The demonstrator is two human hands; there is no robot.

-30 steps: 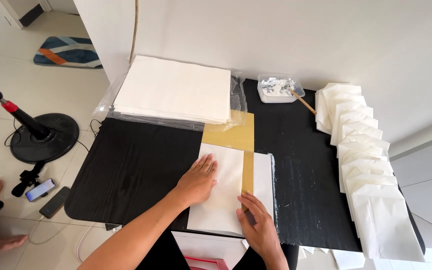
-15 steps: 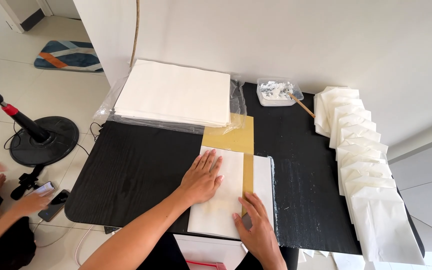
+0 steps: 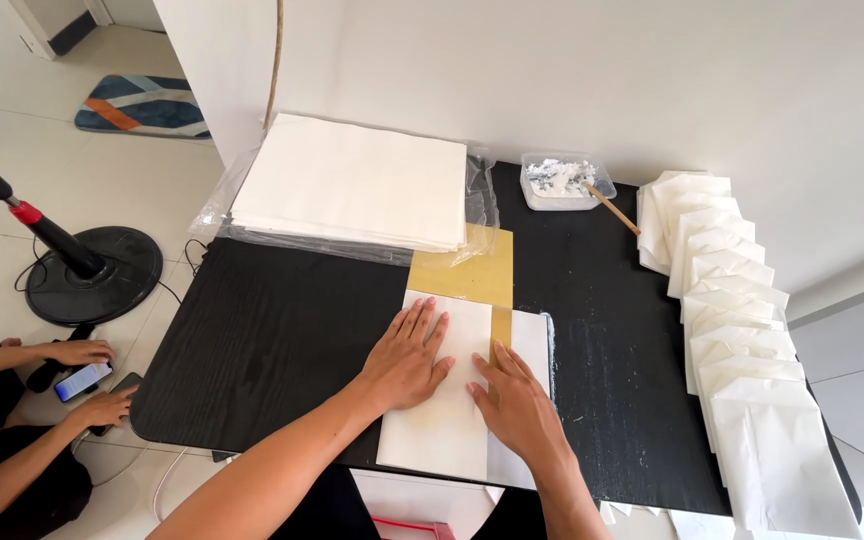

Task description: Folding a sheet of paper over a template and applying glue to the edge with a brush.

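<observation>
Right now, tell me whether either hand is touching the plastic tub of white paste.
No: the left hand and right hand both press flat on the folded white sheet, while the tub sits apart at the table's far edge.

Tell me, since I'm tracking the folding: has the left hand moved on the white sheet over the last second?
Yes. The left hand slid up the white sheet, toward the gold board.
</observation>
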